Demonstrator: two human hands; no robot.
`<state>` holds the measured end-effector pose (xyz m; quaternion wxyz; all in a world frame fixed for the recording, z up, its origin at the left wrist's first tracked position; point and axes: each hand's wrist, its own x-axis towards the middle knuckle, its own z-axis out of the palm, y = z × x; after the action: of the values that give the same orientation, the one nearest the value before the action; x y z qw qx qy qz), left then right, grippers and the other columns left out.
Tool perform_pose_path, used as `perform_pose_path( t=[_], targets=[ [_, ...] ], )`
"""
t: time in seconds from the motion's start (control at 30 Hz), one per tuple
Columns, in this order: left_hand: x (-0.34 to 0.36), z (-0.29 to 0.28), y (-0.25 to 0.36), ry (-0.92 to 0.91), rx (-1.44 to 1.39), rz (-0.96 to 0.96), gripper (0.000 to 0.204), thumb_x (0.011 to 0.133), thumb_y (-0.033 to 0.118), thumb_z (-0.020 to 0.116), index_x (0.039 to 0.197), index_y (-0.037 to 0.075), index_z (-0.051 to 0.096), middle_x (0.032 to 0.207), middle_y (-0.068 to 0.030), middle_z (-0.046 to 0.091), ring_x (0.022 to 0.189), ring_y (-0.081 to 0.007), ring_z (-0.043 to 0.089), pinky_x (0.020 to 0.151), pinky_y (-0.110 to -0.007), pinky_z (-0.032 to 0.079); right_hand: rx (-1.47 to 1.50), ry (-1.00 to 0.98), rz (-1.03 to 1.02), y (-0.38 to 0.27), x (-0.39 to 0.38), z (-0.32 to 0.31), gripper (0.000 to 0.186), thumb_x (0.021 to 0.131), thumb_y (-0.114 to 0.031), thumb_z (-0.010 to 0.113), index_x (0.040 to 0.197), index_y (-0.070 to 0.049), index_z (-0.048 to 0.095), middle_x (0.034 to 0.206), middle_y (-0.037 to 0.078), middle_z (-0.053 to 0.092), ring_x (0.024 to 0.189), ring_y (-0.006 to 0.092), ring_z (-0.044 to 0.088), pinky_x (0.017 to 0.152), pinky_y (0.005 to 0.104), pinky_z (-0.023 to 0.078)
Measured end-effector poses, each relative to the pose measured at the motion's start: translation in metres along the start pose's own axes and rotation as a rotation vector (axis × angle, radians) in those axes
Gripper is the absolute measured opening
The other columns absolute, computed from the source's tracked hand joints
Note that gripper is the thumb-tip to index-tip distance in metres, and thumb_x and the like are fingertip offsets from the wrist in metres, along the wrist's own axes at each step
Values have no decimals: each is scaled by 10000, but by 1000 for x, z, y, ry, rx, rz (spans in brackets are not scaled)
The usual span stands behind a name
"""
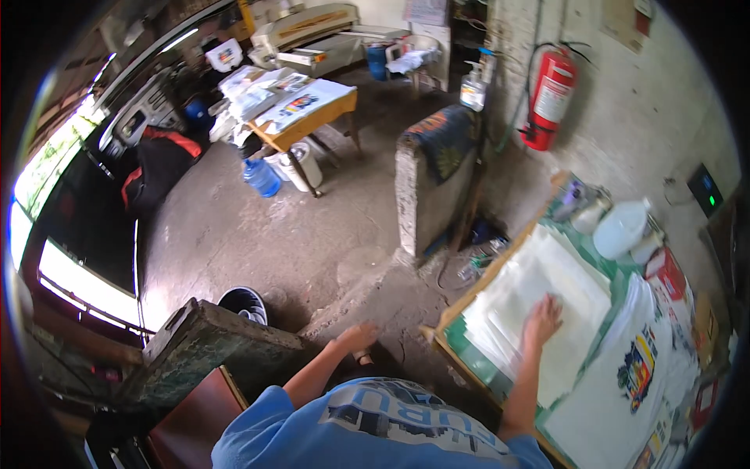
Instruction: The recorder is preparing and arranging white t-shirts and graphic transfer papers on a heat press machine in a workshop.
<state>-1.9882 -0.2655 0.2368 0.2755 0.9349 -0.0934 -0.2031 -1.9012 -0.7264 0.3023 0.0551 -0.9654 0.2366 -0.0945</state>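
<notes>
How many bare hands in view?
2: the bare left hand, above the grey concrete floor, and the bare right hand, over the untidy stack of thin white sheets; contact there is unclear. No others show.

At four o'clock, a green-topped table [458, 341] bears pale sheets [548, 272] (edges uneven), a jug [622, 230] at its one o'clock, printed cloth [613, 395] at four.

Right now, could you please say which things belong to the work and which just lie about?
Apparently belonging: pale sheets under the right hand; green-topped table beneath them.
Apparently just about: fire extinguisher, blue plastic bottle, dark bucket.
</notes>
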Motion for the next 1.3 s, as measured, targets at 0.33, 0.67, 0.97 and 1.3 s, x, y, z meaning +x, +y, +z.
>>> perform_pose_path(
  t=[0.33, 0.67, 0.97, 1.3],
  targets=[
    [-133, 62, -278, -473, -74, -588, 320, 750, 304, 570, 989, 100, 625, 987, -122, 611, 919, -260, 578, 781, -370, 444, 68, 509, 22, -34, 55, -61, 411, 899, -283, 359, 1287, -146, 359, 1356, 74, 319, 1218, 336, 317, 946, 532, 272],
    [-22, -35, -294, -196, -142, -386, 327, 743, 323, 498, 943, 94, 617, 967, -157, 597, 893, -319, 571, 787, -392, 449, -15, 623, -79, -55, 23, 22, 391, 840, -157, 424, 1176, 43, 424, 1188, 251, 447, 1072, 375, 456, 914, 401, 369],
    [61, -82, -301, -213, -167, -473, 368, 738, 305, 484, 1050, 143, 593, 1040, -123, 589, 954, -278, 561, 811, -390, 442, -22, 335, 53, -48, 35, 32, 272, 866, -163, 368, 978, 35, 516, 907, 258, 553, 841, 393, 523, 747, 469, 410],
    [119, -138, -385, -499, -247, -456, 365, 730, 311, 508, 956, 52, 632, 1003, -134, 609, 927, -286, 574, 792, -402, 442, -384, 73, 333, -82, 92, 38, 448, 853, -424, 394, 941, -30, 590, 976, 188, 552, 957, 314, 510, 778, 457, 400]
  ],
)
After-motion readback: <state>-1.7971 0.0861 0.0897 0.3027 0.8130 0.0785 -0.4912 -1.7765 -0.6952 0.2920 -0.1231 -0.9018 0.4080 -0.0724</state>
